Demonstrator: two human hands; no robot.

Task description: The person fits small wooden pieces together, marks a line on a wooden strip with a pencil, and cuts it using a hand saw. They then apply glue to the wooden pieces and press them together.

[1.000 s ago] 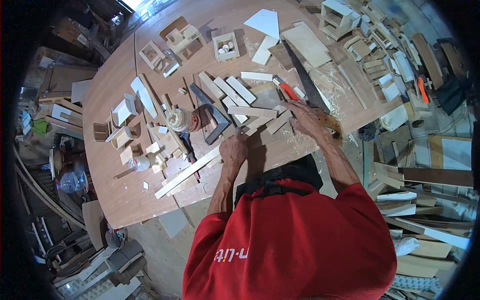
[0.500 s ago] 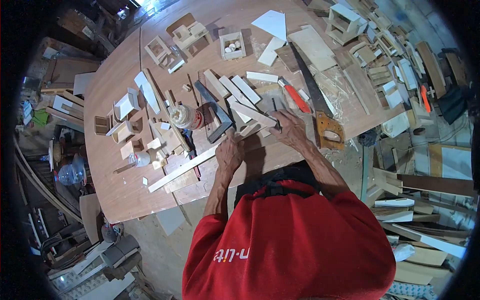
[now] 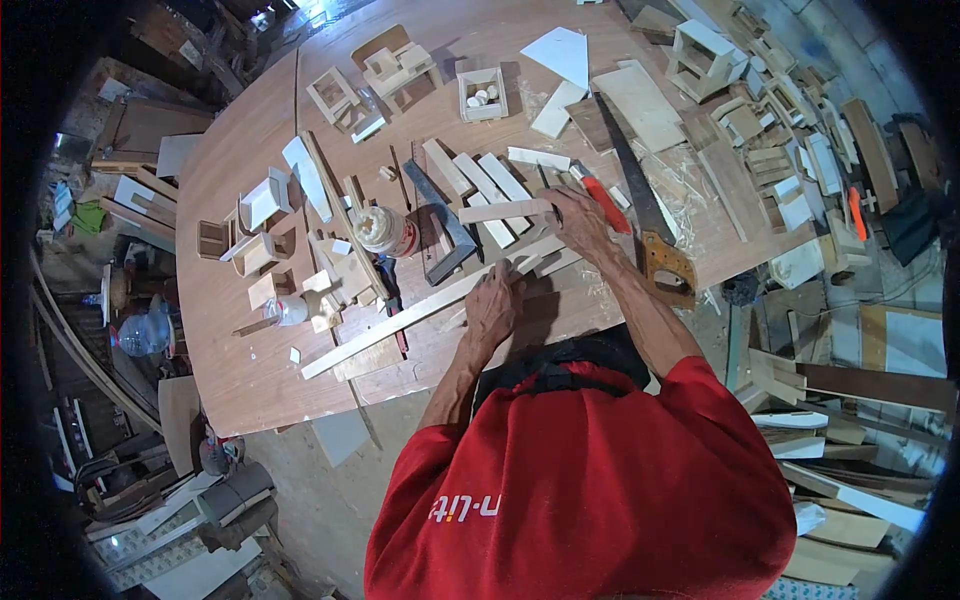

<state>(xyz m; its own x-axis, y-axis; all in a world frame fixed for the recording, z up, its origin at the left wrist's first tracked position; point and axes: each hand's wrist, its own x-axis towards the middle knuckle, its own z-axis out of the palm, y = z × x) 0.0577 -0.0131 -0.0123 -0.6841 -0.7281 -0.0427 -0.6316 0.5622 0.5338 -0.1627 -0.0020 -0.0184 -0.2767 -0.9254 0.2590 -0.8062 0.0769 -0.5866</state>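
Observation:
My left hand (image 3: 492, 305) is closed on a long pale wooden strip (image 3: 385, 332) that lies slantwise near the table's front edge. A short wooden block (image 3: 500, 211) is pinched at its right end by my right hand (image 3: 584, 224), apart from the strip. A thin dark stick (image 3: 543, 176), perhaps a pencil, projects from the right hand's fingers. Several cut wood pieces (image 3: 478, 182) lie just beyond the block. A try square (image 3: 440, 225) rests to their left, beside an open jar (image 3: 385, 232) of pale paste. Close to my right wrist is a red-handled cutter (image 3: 604, 204).
A handsaw (image 3: 665, 265) lies at the right of the table (image 3: 240, 350), near shavings and flat boards (image 3: 638, 103). Small wooden furniture models (image 3: 395, 68) and a box of round pieces (image 3: 482, 94) stand at the back. Stacked wood parts (image 3: 785, 150) crowd the right side.
My right hand has moved away from the strip with the short block, which has turned from slanted to nearly level. My left hand has shifted right along the strip. The view has swung slightly.

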